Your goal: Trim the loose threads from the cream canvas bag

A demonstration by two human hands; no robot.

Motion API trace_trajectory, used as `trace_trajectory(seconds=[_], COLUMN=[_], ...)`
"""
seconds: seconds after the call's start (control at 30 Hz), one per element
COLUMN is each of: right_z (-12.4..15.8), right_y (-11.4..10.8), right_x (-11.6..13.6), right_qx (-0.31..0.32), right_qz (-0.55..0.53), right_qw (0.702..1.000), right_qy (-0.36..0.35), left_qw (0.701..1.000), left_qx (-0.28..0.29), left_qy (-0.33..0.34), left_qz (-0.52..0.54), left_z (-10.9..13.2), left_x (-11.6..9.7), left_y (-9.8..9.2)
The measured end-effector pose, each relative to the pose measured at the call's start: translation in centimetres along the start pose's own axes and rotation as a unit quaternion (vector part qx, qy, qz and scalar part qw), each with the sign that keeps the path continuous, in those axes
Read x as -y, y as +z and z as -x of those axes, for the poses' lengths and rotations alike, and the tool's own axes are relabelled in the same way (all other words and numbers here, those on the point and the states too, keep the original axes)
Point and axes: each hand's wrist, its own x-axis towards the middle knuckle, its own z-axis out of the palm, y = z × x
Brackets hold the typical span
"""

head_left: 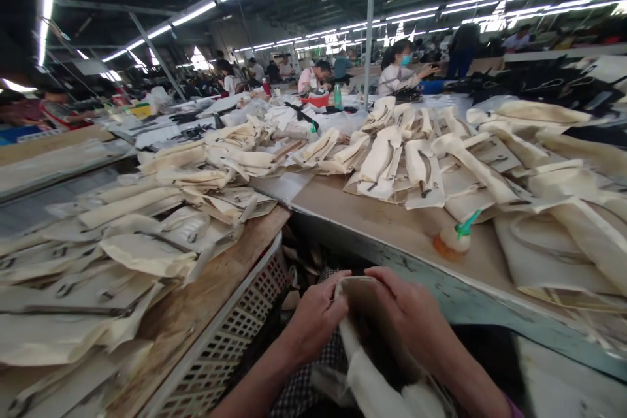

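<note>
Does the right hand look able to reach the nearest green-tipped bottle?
Probably yes: the bottle sits near on the bench, nothing visibly blocking, though the right hand must first release the cream piece.

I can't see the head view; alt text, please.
The left hand and right hand hold the edge of an open cream fabric piece beside a worktable. Similar pieces lie heaped on it and at left, near a white basket. A green-tipped bottle sits nearby; co-workers are in the background.

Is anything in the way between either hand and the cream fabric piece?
Nothing visible: the left hand and right hand both hold the cream fabric piece directly. The green-nozzled bottle sits on the table beyond, apart from both hands.
</note>
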Motion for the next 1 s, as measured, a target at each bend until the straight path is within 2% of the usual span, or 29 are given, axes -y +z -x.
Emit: trace_trajectory(seconds=[0.17,0.23,0.33,0.47,0.6,0.7,0.83,1.0], right_z=[-0.3,-0.2,0.3,1.6,3.3,4.7,6.0,6.0], right_y=[-0.7,-0.7,-0.7,-1.0,-1.8,-2.1,-1.6,-1.1], right_x=[0.1,0.0,-0.4,-0.9,-0.9,-0.7,-0.6,-0.7], right_qx=[0.013,0.006,-0.038,-0.087,-0.12,-0.14,-0.175,-0.188], right_qz=[-0.048,-0.054,-0.033,0.006,0.028,0.037,0.065,0.111], right_qw=[0.999,0.998,0.999,0.996,0.992,0.989,0.981,0.975], right_qy=[0.02,0.023,0.021,0.012,-0.003,-0.029,-0.048,-0.033], left_qw=[0.995,0.994,0.995,0.983,0.943,0.913,0.898,0.901], left_qx=[-0.086,-0.093,-0.093,-0.136,-0.202,-0.233,-0.251,-0.252], left_qy=[-0.044,-0.047,-0.034,0.048,0.167,0.231,0.253,0.251], left_qz=[0.038,0.027,-0.015,-0.111,-0.206,-0.241,-0.258,-0.249], left_z=[1.1,1.3,1.4,1.8,2.7,3.6,4.1,3.6], left_x=[0.6,0.5,0.3,0.2,0.1,-0.2,-0.2,-0.1], left_y=[2.0,2.3,2.7,3.4,4.4,4.8,5.1,5.4])
